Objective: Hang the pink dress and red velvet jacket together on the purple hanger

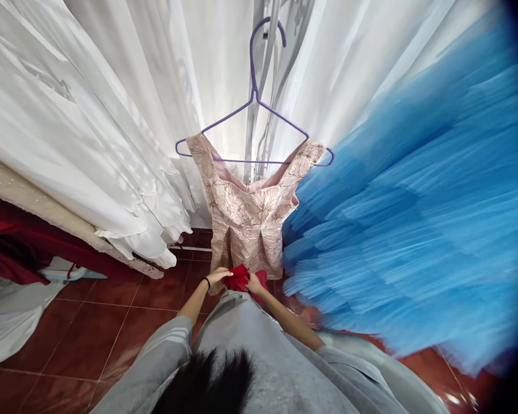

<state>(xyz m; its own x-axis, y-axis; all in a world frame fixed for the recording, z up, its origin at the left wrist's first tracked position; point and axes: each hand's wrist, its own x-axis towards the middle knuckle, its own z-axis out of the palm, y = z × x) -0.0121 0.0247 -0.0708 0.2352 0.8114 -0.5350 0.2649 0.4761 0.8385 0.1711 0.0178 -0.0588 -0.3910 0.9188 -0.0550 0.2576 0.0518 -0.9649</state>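
Note:
Close to my body, my left hand (219,276) and my right hand (254,284) both grip a bunched red cloth (238,278). The thumb of my left hand presses on its left side, and my right hand's fingers are closed round its right part. What kind of cloth it is cannot be made out. Just beyond it hangs a pale pink dress (252,210) with a shiny floral pattern, its wide straps on a purple hanger (254,103). The red cloth overlaps the lower part of the dress in view.
White curtain-like fabric (125,126) hangs on the left and behind the dress. A large blue tulle skirt (423,218) fills the right side. Dark red cloth (38,236) hangs at far left, above white cloth (12,322). The floor (90,328) has red tiles.

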